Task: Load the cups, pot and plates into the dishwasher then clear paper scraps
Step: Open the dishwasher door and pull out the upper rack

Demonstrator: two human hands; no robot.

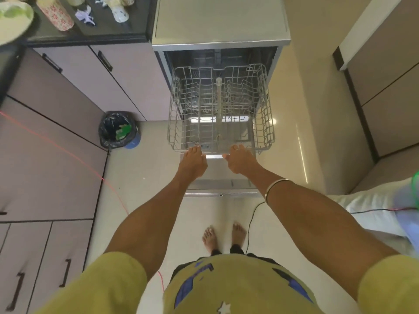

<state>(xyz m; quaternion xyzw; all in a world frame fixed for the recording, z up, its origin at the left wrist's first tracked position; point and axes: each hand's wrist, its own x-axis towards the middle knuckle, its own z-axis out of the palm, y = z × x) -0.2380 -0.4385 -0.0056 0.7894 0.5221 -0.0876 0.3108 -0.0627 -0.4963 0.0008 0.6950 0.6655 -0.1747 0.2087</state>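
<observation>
At the pulled-out rack, left hand and right hand grip its front rim.

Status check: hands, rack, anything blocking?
Both hands, left hand and right hand, on front rim of rack. Rack pulled out, holds no dishes. Cups and plate on counter. No obstruction seen.

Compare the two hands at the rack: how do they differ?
The left hand meets the front rim of the dish rack left of centre; the right hand meets it right of centre. The left arm is bare at the wrist, while the right carries a thin bangle. Shared: both reach forward with fingertips at the rim; whether the fingers curl round the wire is not clear.
</observation>
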